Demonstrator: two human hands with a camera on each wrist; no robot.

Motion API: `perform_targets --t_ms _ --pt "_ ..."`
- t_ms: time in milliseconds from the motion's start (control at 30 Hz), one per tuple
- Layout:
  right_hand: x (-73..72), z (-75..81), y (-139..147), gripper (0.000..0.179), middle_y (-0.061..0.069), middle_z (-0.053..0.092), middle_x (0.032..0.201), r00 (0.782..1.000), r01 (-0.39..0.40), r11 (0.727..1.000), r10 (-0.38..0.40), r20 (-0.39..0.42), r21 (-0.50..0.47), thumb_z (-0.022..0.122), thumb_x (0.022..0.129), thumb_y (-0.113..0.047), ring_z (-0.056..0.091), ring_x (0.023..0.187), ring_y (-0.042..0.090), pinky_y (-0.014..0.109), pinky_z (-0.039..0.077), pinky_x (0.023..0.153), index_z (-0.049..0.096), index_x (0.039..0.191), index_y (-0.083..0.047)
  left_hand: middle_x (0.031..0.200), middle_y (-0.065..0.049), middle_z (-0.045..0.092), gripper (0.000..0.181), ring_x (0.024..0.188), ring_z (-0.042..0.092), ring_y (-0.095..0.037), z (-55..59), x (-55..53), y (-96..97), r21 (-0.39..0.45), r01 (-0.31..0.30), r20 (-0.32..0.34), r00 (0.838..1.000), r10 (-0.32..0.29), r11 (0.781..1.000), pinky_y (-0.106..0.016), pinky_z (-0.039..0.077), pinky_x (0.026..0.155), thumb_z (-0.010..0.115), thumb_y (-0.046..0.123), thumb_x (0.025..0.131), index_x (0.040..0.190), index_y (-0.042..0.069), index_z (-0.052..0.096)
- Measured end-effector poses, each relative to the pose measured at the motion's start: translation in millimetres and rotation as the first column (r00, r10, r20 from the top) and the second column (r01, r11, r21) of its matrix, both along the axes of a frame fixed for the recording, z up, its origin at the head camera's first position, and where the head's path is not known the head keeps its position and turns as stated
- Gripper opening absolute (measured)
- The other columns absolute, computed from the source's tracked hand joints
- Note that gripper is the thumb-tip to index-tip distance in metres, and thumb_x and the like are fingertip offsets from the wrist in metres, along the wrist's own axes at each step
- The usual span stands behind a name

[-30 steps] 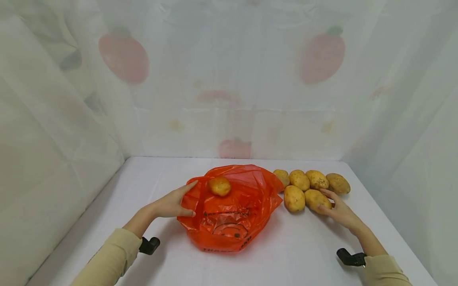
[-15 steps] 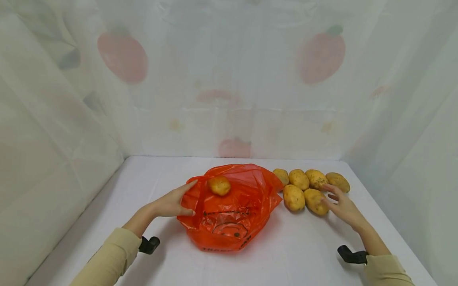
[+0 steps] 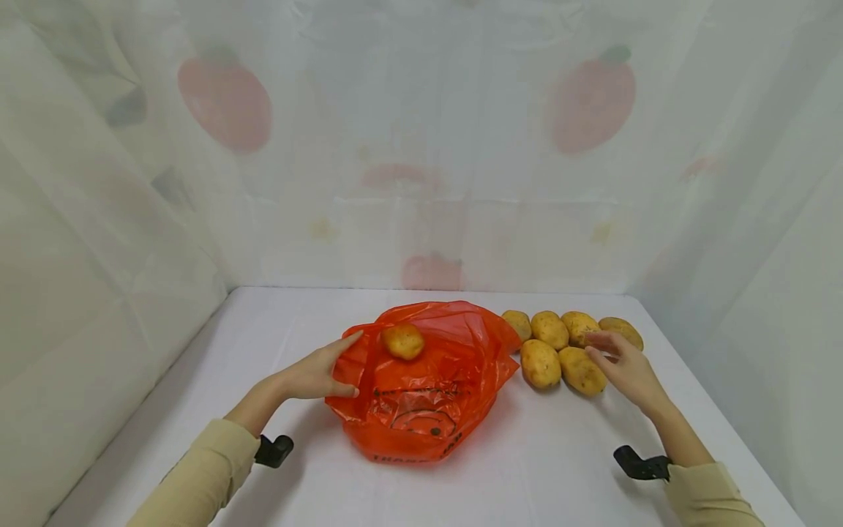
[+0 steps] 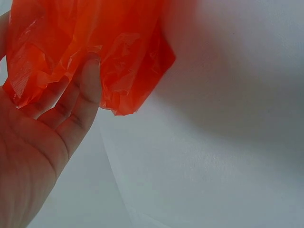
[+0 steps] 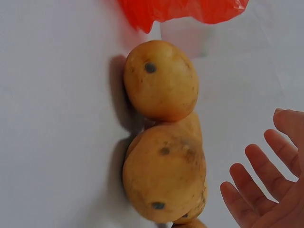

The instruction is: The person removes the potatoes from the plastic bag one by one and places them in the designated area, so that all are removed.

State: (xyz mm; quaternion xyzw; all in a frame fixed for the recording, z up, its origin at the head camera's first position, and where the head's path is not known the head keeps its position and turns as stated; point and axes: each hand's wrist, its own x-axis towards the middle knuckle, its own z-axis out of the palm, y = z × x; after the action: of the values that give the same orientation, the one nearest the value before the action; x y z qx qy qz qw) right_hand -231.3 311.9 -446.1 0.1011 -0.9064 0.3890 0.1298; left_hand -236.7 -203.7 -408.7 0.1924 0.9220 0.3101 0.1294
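A red plastic bag with black print lies with its mouth spread wide, and a potato sits in it near the far left side. My left hand rests against the bag's left rim, thumb and fingers spread; in the left wrist view the fingers lie nearly straight against the plastic. Over the right end of the potato group hovers my right hand, holding nothing. Below its fingers is the front right potato, beside another front potato. In the right wrist view the fingers are apart from the potatoes.
Behind the front pair, several potatoes form a row, from a partly hidden one by the bag to the rightmost potato. The white table is enclosed by pale curtains at the back and sides.
My right hand has let go of the front right potato, lifted off it and moved slightly toward the back row. The left hand and the bag hold their places.
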Motion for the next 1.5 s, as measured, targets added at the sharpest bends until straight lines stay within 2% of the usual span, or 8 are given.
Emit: perform_targets --t_ms 233,533,667,767,900,1000,1267,1500 --pt "0.8 11.1 -13.2 0.035 0.019 0.059 0.114 0.999 -0.017 1.0 0.017 -0.039 0.001 0.054 0.093 -0.023 0.056 0.103 0.032 0.039 0.05 0.083 0.052 0.119 0.0 0.143 -0.01 0.034 0.094 0.127 0.035 -0.031 -0.8 -1.0 -0.3 0.005 0.005 -0.001 1.0 -0.005 1.0 -0.05 0.043 0.095 0.076 0.029 0.074 0.148 0.015 0.019" --pt "1.7 30.9 -34.3 0.036 0.015 0.06 0.113 0.998 -0.063 0.998 0.063 -0.014 -0.005 0.051 0.094 -0.032 0.058 0.102 0.032 0.048 0.048 0.087 0.054 0.117 -0.004 0.142 -0.01 0.035 0.094 0.125 0.037 -0.03 -1.0 -1.5 -0.5 0.001 -0.001 0.0 1.0 0.001 1.0 -0.049 0.044 0.094 0.076 0.03 0.074 0.148 0.016 0.02" --pt "4.7 43.1 -46.4 0.033 0.013 0.06 0.113 0.993 -0.111 0.994 0.111 -0.033 -0.01 0.054 0.093 -0.027 0.059 0.101 0.027 0.024 0.05 0.085 0.054 0.118 -0.005 0.142 -0.009 0.035 0.094 0.125 0.037 -0.03 -0.9 -1.4 -0.2 0.001 0.0 -0.001 1.0 0.0 1.0 -0.049 0.044 0.095 0.076 0.03 0.074 0.148 0.016 0.02" --pt "8.2 51.7 -54.8 0.033 0.012 0.06 0.114 0.989 -0.142 0.99 0.141 -0.041 -0.013 0.055 0.093 -0.025 0.059 0.102 0.025 0.017 0.047 0.083 0.053 0.119 -0.006 0.143 -0.009 0.034 0.093 0.126 0.036 -0.03 -1.2 -1.5 0.1 0.001 0.0 -0.001 1.0 0.0 1.0 -0.05 0.043 0.096 0.076 0.029 0.074 0.148 0.016 0.02" --pt "11.0 61.2 -64.9 0.034 0.011 0.059 0.116 0.982 -0.184 0.983 0.183 -0.038 -0.019 0.056 0.092 -0.025 0.058 0.103 0.024 0.036 0.051 0.086 0.054 0.12 -0.005 0.143 -0.01 0.034 0.093 0.126 0.036 -0.03 -0.1 -0.7 0.8 -0.002 -0.003 -0.002 1.0 0.003 1.0 -0.05 0.042 0.096 0.076 0.029 0.074 0.148 0.016 0.02" --pt "10.0 65.2 -71.8 0.032 0.012 0.06 0.115 0.974 -0.223 0.975 0.221 -0.043 -0.026 0.057 0.092 -0.02 0.058 0.103 0.025 0.042 0.051 0.085 0.055 0.119 -0.004 0.143 -0.01 0.034 0.093 0.126 0.036 -0.03 0.9 0.4 1.4 0.002 -0.001 0.001 1.0 0.001 1.0 -0.049 0.043 0.096 0.076 0.028 0.074 0.148 0.015 0.02" --pt "7.5 79.2 -95.4 0.031 0.005 0.061 0.114 0.954 -0.3 0.954 0.299 -0.022 -0.018 0.057 0.091 -0.023 0.058 0.102 0.021 0.043 0.049 0.087 0.054 0.119 -0.011 0.143 -0.01 0.034 0.093 0.126 0.036 -0.03 1.0 0.3 1.5 0.001 0.005 -0.001 1.0 -0.005 1.0 -0.049 0.043 0.096 0.076 0.027 0.074 0.148 0.014 0.02" --pt "1.2 92.6 -116.8 0.031 0.009 0.057 0.121 0.912 -0.409 0.911 0.409 -0.009 -0.042 0.057 0.091 -0.019 0.057 0.105 0.021 0.039 0.05 0.087 0.053 0.121 -0.012 0.142 -0.009 0.035 0.093 0.126 0.037 -0.03 0.3 -0.7 1.6 0.003 -0.001 0.006 1.0 0.001 1.0 -0.048 0.044 0.094 0.076 0.029 0.074 0.148 0.016 0.02"
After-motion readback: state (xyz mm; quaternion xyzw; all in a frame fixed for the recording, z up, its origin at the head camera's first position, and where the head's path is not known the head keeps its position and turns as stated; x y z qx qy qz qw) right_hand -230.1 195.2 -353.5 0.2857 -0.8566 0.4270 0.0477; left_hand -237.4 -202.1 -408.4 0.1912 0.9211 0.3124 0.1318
